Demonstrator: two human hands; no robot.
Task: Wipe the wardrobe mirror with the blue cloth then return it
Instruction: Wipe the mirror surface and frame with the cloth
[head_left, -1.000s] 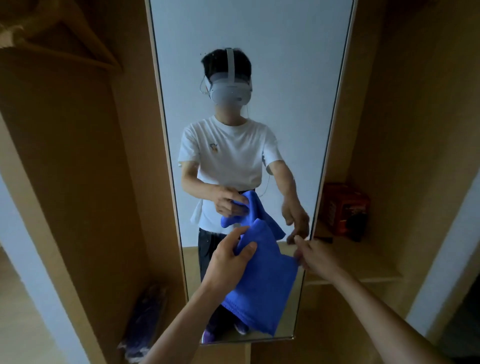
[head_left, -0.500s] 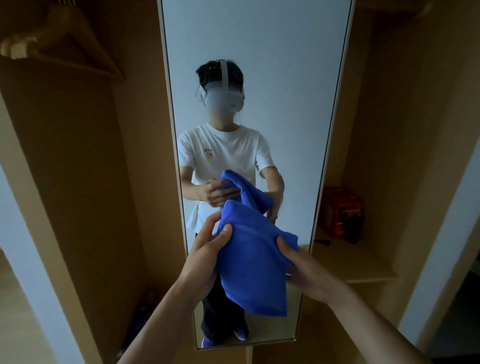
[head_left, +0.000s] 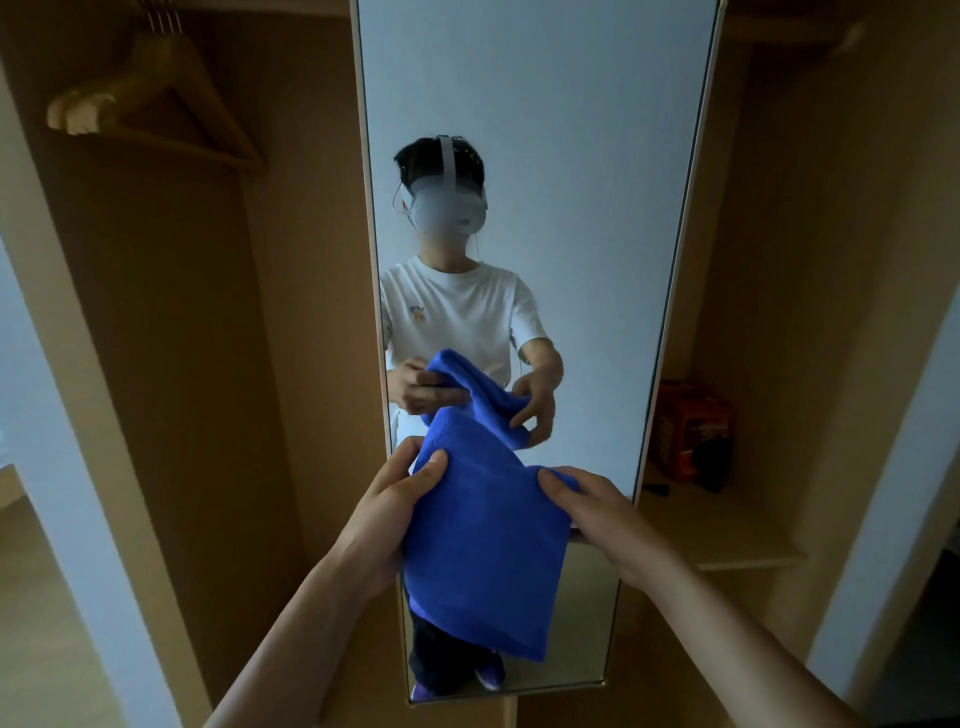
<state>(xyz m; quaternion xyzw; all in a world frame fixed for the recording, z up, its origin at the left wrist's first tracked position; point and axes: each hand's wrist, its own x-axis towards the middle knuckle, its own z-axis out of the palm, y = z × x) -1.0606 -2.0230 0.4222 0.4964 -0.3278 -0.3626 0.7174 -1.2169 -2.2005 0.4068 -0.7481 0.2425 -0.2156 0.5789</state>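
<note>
Dim, bluish light; the mirror (head_left: 535, 156) reflects a pale bright wall, the wardrobe sides lie in shadow, and edges bow from wide-angle distortion.

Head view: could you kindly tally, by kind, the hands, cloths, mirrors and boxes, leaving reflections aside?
Bare hands: 2, left hand and right hand
Blue terry cloth: 1
Tall wardrobe mirror: 1
Orange-red box: 1
Total: 5

Left hand (head_left: 387, 512) and right hand (head_left: 597, 512) grip the blue cloth (head_left: 483, 545) before the wardrobe mirror (head_left: 545, 130).
</note>
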